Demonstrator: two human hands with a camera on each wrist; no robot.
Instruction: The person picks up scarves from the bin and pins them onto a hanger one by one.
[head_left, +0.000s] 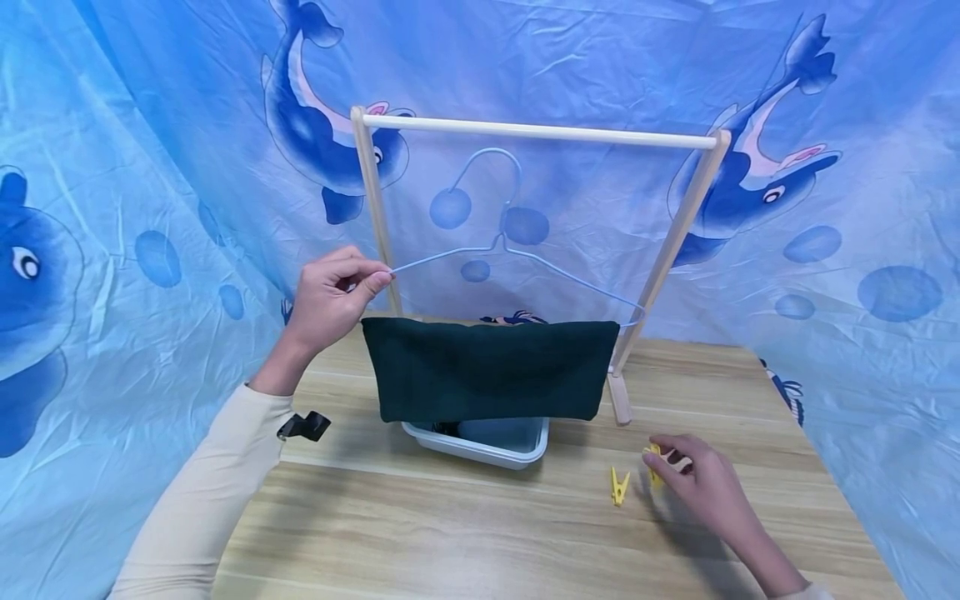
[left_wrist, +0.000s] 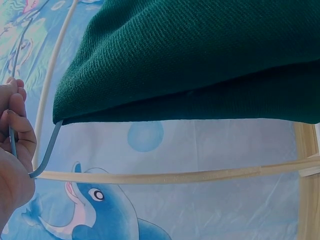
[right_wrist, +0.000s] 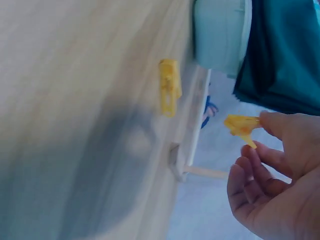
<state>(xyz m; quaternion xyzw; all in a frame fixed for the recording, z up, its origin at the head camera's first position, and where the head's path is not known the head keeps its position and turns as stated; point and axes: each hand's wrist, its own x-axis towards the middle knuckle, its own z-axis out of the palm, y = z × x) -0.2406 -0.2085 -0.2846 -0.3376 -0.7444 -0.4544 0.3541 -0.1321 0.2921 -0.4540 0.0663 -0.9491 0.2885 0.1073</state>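
My left hand (head_left: 337, 296) grips the left end of a light blue wire clothes hanger (head_left: 555, 268), holding it up above the table. A dark green cloth (head_left: 491, 371) hangs folded over the hanger's lower bar; its knit texture shows in the left wrist view. Off to the right, low over the table, my right hand (head_left: 705, 483) pinches a yellow clothespin (right_wrist: 242, 125) between thumb and fingers. A second yellow clothespin (head_left: 618, 487) lies on the table just left of that hand.
Behind the cloth stands a wooden drying rack (head_left: 540, 131) with a top rail and two side posts. A pale grey-blue plastic basin (head_left: 480, 450) sits on the wood-grain table (head_left: 450, 533) below the cloth, partly hidden. A blue dolphin-print curtain (head_left: 600, 50) surrounds the table.
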